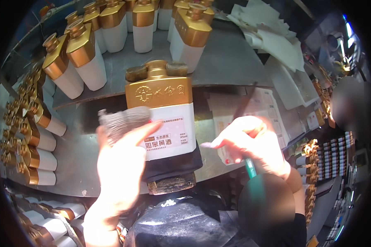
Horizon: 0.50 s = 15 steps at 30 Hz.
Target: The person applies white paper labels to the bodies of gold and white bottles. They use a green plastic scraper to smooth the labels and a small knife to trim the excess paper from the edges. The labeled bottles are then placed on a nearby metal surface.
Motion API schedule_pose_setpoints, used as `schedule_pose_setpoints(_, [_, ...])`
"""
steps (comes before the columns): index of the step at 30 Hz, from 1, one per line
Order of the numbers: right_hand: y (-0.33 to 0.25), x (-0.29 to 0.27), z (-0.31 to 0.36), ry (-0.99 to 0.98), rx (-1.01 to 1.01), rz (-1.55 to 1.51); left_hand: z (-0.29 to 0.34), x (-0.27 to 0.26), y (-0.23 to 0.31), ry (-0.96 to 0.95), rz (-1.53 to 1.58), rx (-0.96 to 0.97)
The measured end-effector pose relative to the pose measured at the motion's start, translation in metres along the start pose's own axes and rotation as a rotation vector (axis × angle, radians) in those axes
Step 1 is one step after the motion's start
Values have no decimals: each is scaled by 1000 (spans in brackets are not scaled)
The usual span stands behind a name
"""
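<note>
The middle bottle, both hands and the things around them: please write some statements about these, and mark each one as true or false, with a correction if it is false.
1. The middle bottle is gold above and white below. True.
2. The left hand is at the bottle's neck. False: the left hand is at its white part.
3. A green tool shows at the right hand. True.
4. The printed sheet lies left of the middle bottle. False: the printed sheet lies to its right.
5. The far bottles are all black. False: the far bottles are gold and white.
</note>
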State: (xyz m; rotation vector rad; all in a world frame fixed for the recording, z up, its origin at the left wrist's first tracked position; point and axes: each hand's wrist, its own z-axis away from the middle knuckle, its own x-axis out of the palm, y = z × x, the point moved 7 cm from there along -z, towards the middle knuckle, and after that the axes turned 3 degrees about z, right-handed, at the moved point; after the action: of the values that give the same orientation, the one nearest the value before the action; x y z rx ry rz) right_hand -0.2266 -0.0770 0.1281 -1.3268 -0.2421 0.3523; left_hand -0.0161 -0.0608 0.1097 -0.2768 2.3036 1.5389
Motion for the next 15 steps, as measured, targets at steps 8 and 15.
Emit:
schedule_pose_setpoints(8, [7,36,4,-43,2,-90,-7,15,-3,-94,399,-181])
schedule_pose_setpoints(15, [5,31,-4,144,-117,182,-2,3,-3,20,194,-75])
